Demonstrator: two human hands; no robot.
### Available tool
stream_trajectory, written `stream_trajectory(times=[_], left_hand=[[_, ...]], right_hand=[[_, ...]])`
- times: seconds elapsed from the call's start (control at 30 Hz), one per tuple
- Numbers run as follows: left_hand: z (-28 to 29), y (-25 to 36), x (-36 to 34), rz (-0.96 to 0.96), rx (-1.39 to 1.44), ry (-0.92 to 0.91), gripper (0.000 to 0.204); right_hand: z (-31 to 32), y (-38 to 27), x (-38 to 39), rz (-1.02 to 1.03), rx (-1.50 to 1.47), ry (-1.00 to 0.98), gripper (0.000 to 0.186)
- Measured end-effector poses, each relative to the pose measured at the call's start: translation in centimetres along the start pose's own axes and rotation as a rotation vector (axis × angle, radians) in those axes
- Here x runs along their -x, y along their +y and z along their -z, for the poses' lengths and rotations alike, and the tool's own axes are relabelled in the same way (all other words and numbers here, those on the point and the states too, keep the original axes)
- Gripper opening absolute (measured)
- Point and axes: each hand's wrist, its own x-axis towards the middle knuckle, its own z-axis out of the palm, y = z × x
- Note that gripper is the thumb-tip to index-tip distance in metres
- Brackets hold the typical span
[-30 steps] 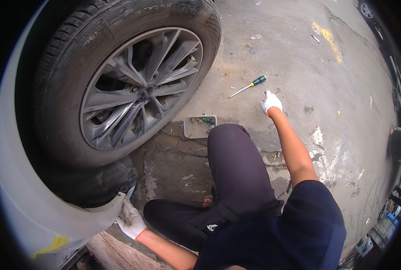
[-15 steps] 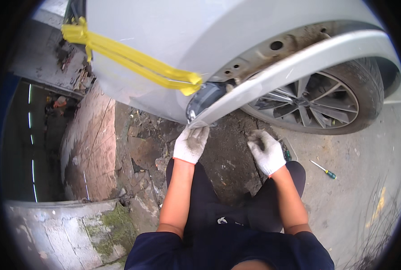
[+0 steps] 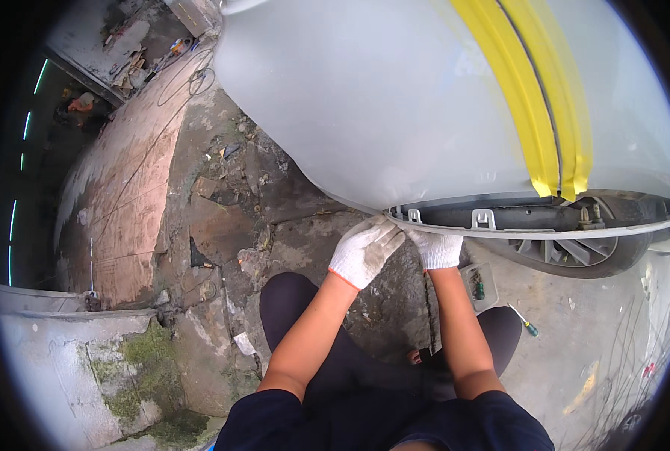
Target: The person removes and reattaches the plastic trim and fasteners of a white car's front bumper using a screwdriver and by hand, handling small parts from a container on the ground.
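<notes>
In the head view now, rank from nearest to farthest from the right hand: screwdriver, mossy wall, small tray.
1. Small tray: on the ground, just right of the right hand.
2. Screwdriver: beyond it, lower right.
3. Mossy wall: far lower left.

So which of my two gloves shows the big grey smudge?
The glove on your left hand: a broad grey smudge runs toward its fingers. The glove on your right hand, partly hidden by the panel edge, looks mostly white where visible.

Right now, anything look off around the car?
Yes: the pale arch trim stands off the grey bodywork, leaving a gap with clips exposed. A screwdriver also lies loose on the ground, outside the tray.
</notes>
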Motion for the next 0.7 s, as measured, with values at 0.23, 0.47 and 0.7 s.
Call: stream_trajectory(times=[0.23,0.47,0.7], left_hand=[[1.3,0.7,-0.3,0.040,0.027,-0.053,0.022],[1.7,1.2,-1.0,0.056,-0.014,-0.129,0.030],[2.0,1.5,-1.3,0.077,-0.085,-0.153,0.038]], right_hand=[[-1.2,-3.7,1.2,0.152,0.351,0.355,0.046],[-2.8,-4.7,1.8,0.065,0.316,0.501,0.032],[-2.5,-5.8,1.8,0.067,0.500,0.418,0.023]])
